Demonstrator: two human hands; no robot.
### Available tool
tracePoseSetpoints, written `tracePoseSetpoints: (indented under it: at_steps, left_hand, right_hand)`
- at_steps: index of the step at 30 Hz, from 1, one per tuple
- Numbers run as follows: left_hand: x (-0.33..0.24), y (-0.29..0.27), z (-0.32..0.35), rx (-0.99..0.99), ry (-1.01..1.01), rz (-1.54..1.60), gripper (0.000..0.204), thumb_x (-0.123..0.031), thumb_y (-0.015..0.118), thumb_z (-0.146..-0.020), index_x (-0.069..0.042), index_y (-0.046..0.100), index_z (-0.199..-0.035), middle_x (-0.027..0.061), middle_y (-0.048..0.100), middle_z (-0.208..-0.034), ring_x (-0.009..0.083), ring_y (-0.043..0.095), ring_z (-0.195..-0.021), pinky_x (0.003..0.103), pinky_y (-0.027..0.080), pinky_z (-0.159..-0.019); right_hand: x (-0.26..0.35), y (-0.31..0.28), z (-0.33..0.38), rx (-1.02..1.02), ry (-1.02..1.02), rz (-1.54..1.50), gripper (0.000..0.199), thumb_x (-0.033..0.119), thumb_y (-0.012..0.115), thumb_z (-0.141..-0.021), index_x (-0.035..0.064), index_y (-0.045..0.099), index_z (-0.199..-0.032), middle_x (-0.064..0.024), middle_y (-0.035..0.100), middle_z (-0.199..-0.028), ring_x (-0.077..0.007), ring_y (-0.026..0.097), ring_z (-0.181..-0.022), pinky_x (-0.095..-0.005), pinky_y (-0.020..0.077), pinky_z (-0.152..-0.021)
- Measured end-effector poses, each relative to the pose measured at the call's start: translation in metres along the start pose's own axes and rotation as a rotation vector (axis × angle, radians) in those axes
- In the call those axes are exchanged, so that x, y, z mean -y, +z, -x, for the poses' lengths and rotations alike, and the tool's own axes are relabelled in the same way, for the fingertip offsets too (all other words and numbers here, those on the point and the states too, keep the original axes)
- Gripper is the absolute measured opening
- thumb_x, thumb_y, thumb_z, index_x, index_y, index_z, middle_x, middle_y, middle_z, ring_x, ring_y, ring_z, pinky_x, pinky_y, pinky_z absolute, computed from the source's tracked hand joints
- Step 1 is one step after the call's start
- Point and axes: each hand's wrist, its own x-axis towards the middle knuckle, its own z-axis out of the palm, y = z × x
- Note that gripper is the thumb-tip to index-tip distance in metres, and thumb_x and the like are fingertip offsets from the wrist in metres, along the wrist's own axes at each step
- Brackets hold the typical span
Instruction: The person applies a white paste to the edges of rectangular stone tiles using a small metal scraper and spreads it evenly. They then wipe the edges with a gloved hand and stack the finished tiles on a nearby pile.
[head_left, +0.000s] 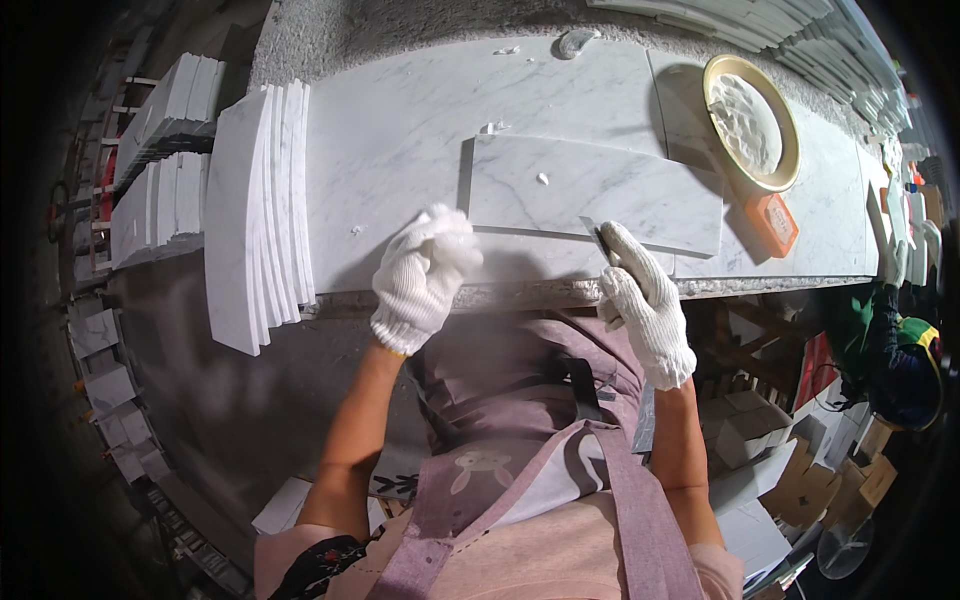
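A white marble tile [590,190] with grey veins lies on the worktop in front of me, with a small white lump [543,179] on it. My right hand [645,305], in a white knitted glove, grips a small thin blade [590,230], a scraper or putty knife by its look. The blade's tip reaches the tile's near edge. My left hand [425,270], gloved alike, is closed just off the tile's near left corner. Its fingers are curled and slightly blurred, so whatever they may hold cannot be made out.
A round cream basin [713,90] with white paste stands at the back right, beside an orange box [772,225]. Upright tiles [240,220] lean at the worktop's left end. White crumbs and a shell-like piece [577,42] lie behind. Another person [905,370] is at the far right.
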Motion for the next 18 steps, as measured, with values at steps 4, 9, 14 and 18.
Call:
tracePoseSetpoints:
  at_steps: [4,9,14,18]
  left_hand:
    - [-0.024,-0.048,0.009,0.082,-0.437,0.389,0.037,-0.029,0.067,-0.109,0.006,0.065,-0.122,0.0113,0.075,-0.090,0.0215,0.075,-0.075,0.034,0.062,-0.071]
    - [-0.011,-0.062,0.021,-0.212,-0.418,0.294,0.044,-0.032,0.068,-0.108,0.008,0.062,-0.126,0.0155,0.074,-0.095,0.0249,0.078,-0.082,0.034,0.065,-0.077]
    - [0.000,-0.005,0.006,-0.076,0.007,0.095,0.029,-0.026,0.069,-0.107,0.002,0.068,-0.118,0.0177,0.078,-0.113,0.0311,0.075,-0.112,0.047,0.056,-0.107]
    - [-0.008,0.039,-0.016,-0.049,0.102,0.114,0.031,-0.026,0.078,-0.102,0.000,0.074,-0.118,0.0168,0.078,-0.120,0.0336,0.072,-0.122,0.047,0.051,-0.114]
  right_hand:
    - [0.006,-0.002,0.004,-0.043,0.012,-0.044,0.057,0.018,0.068,-0.108,0.0029,0.052,-0.160,-0.0030,0.068,-0.105,-0.0072,0.061,-0.075,-0.0237,0.0530,-0.065]
    - [0.014,0.007,-0.011,-0.027,-0.269,0.521,0.048,0.012,0.064,-0.107,0.0074,0.059,-0.155,-0.0081,0.073,-0.107,-0.0148,0.068,-0.079,-0.0296,0.0565,-0.072]
    - [0.029,0.024,-0.026,-0.058,-0.493,0.845,0.042,0.017,0.067,-0.105,0.0116,0.065,-0.147,-0.0198,0.075,-0.108,-0.0390,0.073,-0.092,-0.0451,0.0577,-0.081]
    - [0.037,0.028,-0.033,-0.053,-0.436,0.975,0.040,0.024,0.067,-0.105,0.0156,0.066,-0.145,-0.0174,0.073,-0.098,-0.0380,0.073,-0.089,-0.0470,0.0569,-0.078]
